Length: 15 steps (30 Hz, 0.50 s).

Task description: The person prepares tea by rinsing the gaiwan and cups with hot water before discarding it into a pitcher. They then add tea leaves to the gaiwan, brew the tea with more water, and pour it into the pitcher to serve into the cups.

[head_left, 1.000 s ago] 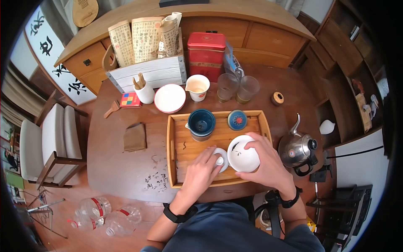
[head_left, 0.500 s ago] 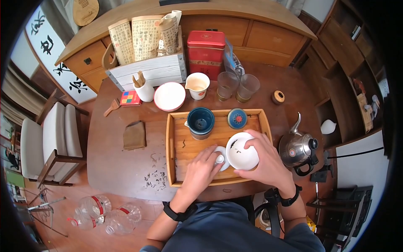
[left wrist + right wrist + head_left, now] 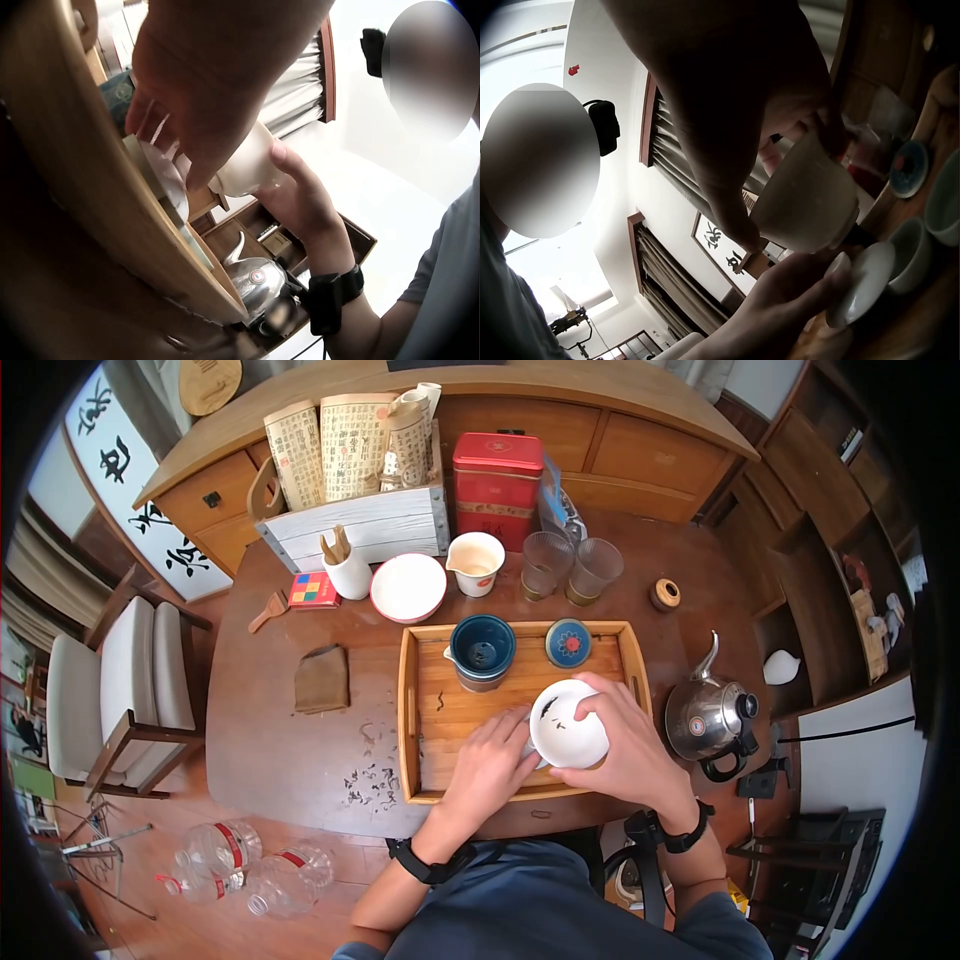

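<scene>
My right hand [image 3: 645, 752] grips a white bowl [image 3: 575, 738] by its rim, thumb on the near side and fingers on the far side. Dark tea leaves [image 3: 549, 707] lie inside it. My left hand [image 3: 486, 762] is close beside the bowl, pinching the knob of a white lid [image 3: 865, 283], which is tilted in the right wrist view. From the head view, the bowl and hand mostly hide that lid. Behind them on the wooden tray [image 3: 408, 730] stand a dark blue spouted pot [image 3: 480, 628] and its patterned blue lid [image 3: 569, 644].
A steel kettle [image 3: 695, 725] stands right of the tray. Loose tea leaves [image 3: 370, 788] and a folded brown cloth [image 3: 321, 682] lie to its left. Along the back are a white bowl [image 3: 408, 588], a pitcher [image 3: 475, 565], two glasses [image 3: 596, 572] and a red tin [image 3: 497, 490].
The right hand has moved the white bowl slightly left, so that it now overlaps the lid. The lid's knob, seen earlier between the left fingers, is now hidden in the head view.
</scene>
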Each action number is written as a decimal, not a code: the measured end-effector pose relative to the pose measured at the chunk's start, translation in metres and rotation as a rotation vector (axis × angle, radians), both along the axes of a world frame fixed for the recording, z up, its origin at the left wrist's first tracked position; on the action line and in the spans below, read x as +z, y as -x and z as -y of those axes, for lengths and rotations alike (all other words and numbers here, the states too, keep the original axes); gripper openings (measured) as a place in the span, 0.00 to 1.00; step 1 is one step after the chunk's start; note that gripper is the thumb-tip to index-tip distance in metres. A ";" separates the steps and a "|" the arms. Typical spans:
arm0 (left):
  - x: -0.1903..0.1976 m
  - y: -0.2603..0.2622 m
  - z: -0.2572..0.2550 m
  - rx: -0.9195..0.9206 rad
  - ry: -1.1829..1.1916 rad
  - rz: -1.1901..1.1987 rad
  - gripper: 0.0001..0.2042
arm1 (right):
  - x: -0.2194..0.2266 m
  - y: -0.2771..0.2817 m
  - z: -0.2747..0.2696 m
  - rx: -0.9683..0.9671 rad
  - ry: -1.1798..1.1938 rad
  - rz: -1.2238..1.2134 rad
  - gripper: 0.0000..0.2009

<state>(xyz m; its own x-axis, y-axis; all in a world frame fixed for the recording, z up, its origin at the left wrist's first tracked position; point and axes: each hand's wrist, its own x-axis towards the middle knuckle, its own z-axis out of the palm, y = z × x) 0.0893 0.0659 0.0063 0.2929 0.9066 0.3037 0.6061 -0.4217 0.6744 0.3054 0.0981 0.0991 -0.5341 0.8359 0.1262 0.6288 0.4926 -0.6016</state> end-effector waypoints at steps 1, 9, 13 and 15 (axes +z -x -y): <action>0.000 0.000 0.000 0.004 -0.006 -0.001 0.25 | -0.001 0.001 0.000 0.001 -0.004 0.004 0.34; 0.033 0.028 0.021 0.142 0.049 0.021 0.23 | 0.001 0.018 0.003 0.062 -0.060 -0.039 0.31; 0.032 0.066 0.045 0.361 0.106 0.214 0.18 | -0.003 0.047 0.008 0.148 -0.025 -0.018 0.30; 0.031 0.080 0.053 0.434 0.134 0.268 0.17 | -0.009 0.067 0.009 0.197 -0.037 -0.016 0.29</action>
<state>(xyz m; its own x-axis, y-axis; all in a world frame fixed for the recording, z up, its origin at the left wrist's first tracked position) 0.0089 0.0127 0.0372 -0.1899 0.9633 0.1897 0.5047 -0.0699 0.8605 0.2382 0.0890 0.0896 -0.6847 0.7101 0.1644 0.5087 0.6270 -0.5900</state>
